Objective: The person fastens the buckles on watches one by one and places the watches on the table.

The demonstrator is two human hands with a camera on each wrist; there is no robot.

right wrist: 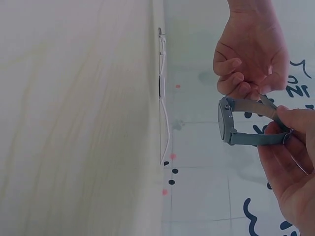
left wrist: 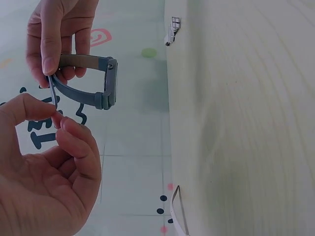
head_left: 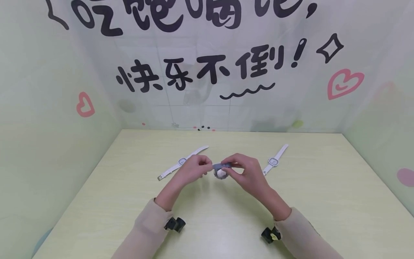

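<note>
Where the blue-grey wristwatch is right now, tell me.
In the head view, the blue-grey wristwatch is below and just right of centre, held up between the left grip and right grip, above the table.

On the back wall (head_left: 200, 115) in front of you, big black words (head_left: 212, 68) say 快乐不倒, and a fat exclamation mark (head_left: 298, 53) comes right after them. Next to that is a star (head_left: 330, 48) with four points, and below the words runs a wiggly line (head_left: 247, 92). Higher up, you can see another row of black words (head_left: 223, 14) ending in a comma (the picture cuts off its top, so you can't read it all). A pink heart (head_left: 345, 83) is on that wall too, and a smaller heart (head_left: 85, 104) is on the left wall (head_left: 48, 126). You can't read anything on the blue-grey watch (left wrist: 110, 83).
</note>
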